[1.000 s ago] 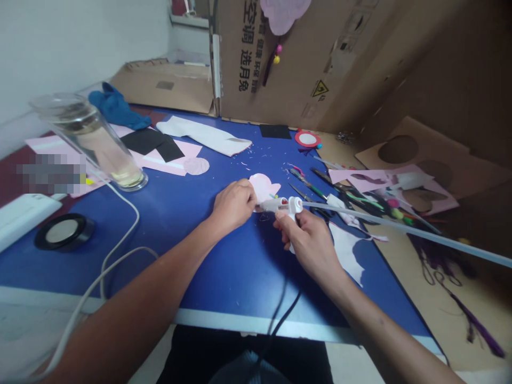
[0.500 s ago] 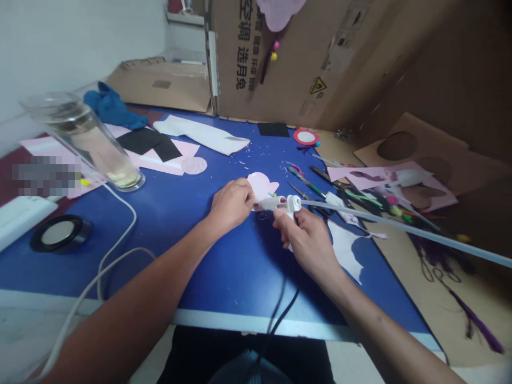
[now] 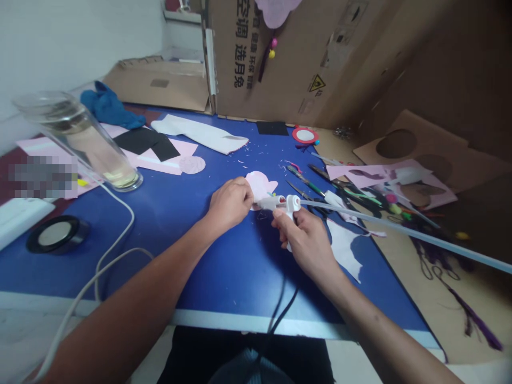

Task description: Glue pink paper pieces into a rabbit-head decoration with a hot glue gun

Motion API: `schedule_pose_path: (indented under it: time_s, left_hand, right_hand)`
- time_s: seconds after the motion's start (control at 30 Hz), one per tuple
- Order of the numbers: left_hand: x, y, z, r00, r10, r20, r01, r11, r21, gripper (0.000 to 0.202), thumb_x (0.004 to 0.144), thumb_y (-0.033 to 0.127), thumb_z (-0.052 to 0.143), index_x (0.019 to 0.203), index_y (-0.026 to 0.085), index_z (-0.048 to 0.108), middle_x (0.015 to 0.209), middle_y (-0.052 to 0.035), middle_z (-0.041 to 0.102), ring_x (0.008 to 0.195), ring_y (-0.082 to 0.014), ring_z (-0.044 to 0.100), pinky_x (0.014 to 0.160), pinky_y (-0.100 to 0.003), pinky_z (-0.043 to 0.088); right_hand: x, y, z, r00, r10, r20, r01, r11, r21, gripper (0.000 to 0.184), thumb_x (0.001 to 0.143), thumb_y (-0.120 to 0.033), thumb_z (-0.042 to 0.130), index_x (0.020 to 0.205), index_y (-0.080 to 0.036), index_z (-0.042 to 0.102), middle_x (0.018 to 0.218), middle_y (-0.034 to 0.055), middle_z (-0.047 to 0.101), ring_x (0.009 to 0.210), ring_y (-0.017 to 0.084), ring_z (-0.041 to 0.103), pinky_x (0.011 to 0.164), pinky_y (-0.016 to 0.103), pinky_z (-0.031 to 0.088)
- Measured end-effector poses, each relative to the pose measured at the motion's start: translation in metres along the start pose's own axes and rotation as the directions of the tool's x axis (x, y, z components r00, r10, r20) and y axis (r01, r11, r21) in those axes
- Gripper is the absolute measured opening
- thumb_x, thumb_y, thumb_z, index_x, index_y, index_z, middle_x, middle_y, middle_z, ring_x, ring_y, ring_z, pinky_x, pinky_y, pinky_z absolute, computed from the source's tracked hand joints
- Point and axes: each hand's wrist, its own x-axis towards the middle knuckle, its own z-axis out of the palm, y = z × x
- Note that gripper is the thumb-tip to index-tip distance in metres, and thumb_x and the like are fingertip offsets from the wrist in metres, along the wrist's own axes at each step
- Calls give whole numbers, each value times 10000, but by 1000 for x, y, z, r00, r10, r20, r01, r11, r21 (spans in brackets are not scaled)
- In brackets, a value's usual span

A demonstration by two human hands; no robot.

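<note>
My right hand (image 3: 308, 242) is wrapped round a white glue gun (image 3: 285, 204) whose nozzle points left at a pink cloud-shaped paper cutout (image 3: 261, 184) on the blue table (image 3: 224, 266). A long clear glue stick (image 3: 404, 232) juts out of the gun's back toward the right. My left hand (image 3: 230, 205) is curled, with its fingertips pinching the cutout's near edge right beside the nozzle. The gun's black cord (image 3: 282, 301) drops off the front edge of the table.
A tall glass (image 3: 86, 144) stands at the left, with a black tape roll (image 3: 56, 233) and white cable (image 3: 114, 250) near it. Pink and black paper sheets (image 3: 154, 149), a blue cloth (image 3: 108, 109), scissors and tools (image 3: 320, 184) and cardboard boxes (image 3: 288, 58) surround the work spot.
The view has drifted slightly; both hands hold the same pose at the cutout, the glue gun still at its edge.
</note>
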Motion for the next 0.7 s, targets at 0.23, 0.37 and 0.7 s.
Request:
schedule_pose_path:
  time_s: [0.23, 0.37, 0.7]
  left_hand:
    - [0, 0, 0, 1000, 3, 5, -3, 1000, -2, 211, 986, 122, 644, 829, 220, 745, 1171, -52, 806, 1080, -251, 717, 907, -373, 538]
    - [0, -1, 1, 1000, 0, 1, 0, 1000, 4, 214, 984, 120, 641, 834, 223, 753, 1172, -50, 806, 1080, -247, 716, 903, -368, 539]
    - [0, -3, 3, 1000, 10, -9, -10, 1000, -9, 219, 986, 131, 636, 826, 228, 750, 1176, -50, 806, 1083, -244, 717, 920, -363, 546]
  right_hand:
    - [0, 1, 0, 1000, -11, -5, 11, 1000, -10, 473, 991, -626, 671, 796, -196, 703, 609, -16, 609, 495, 151, 576, 501, 279, 457]
    - [0, 1, 0, 1000, -23, 2, 23, 1000, -6, 475, 990, -630, 671, 785, -202, 692, 615, -17, 604, 499, 149, 569, 504, 277, 456]
    - [-1, 2, 0, 1000, -17, 4, 17, 1000, -21, 480, 1000, -637, 661, 791, -206, 676, 623, -22, 599, 512, 148, 572, 514, 274, 448]
